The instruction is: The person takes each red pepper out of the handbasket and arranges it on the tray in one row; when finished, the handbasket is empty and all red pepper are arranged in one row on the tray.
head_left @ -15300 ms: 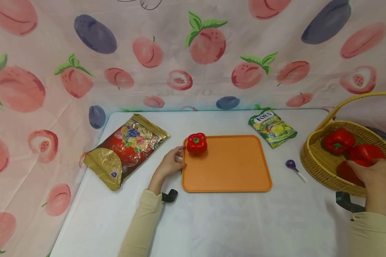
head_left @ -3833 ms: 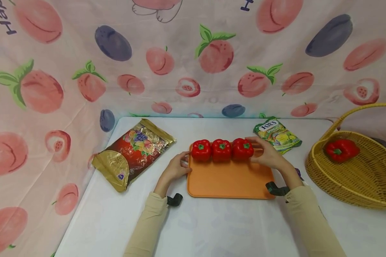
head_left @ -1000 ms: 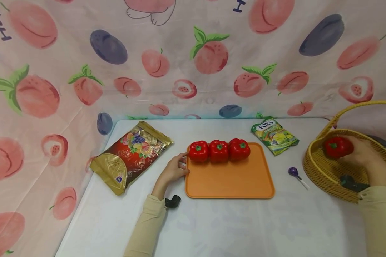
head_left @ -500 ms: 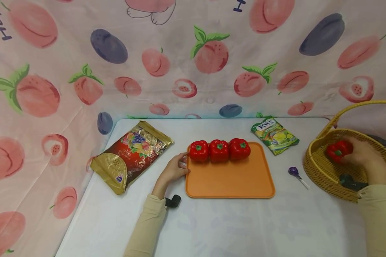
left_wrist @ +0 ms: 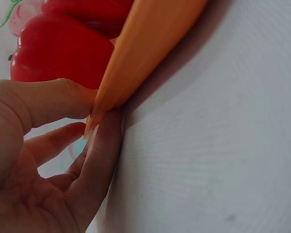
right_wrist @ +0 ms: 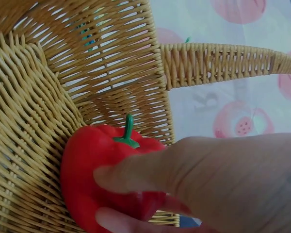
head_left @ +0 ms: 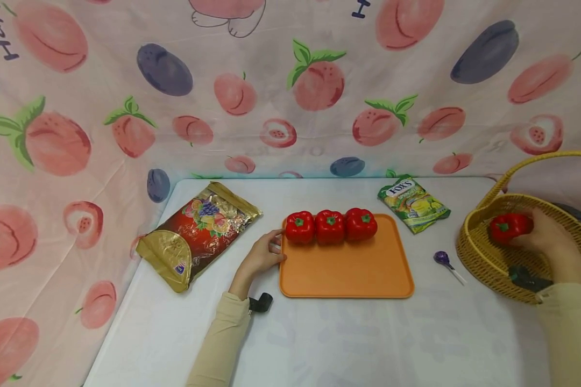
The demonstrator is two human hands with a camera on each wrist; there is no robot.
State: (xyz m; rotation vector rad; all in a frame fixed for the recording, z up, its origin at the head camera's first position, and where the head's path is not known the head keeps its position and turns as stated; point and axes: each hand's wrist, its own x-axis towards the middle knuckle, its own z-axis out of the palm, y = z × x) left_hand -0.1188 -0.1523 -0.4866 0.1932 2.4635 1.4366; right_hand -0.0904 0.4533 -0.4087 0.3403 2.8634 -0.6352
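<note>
My left hand (head_left: 260,255) pinches the left rim of an orange tray (head_left: 346,271); the left wrist view shows the thumb (left_wrist: 58,101) on top and fingers under the edge. Three red bell peppers (head_left: 329,227) stand in a row along the tray's far side, stems up. Inside the wicker basket (head_left: 481,269) at the right, my right hand (head_left: 557,239) grips another red bell pepper (head_left: 505,228). In the right wrist view, thumb and fingers lie round this bell pepper (right_wrist: 87,165), its green stem showing, close to the woven wall.
A red and gold snack bag (head_left: 198,236) lies left of the tray. Behind the tray to the right is a green candy packet (head_left: 413,204). A purple-wrapped lollipop (head_left: 442,258) lies between tray and basket. The basket's tall handle (head_left: 523,161) arches at the back.
Peppers on the tray went from one to three as the basket's store shrank. Since then my right hand has returned to the basket and taken hold of the pepper there; the left stayed at the rim.
</note>
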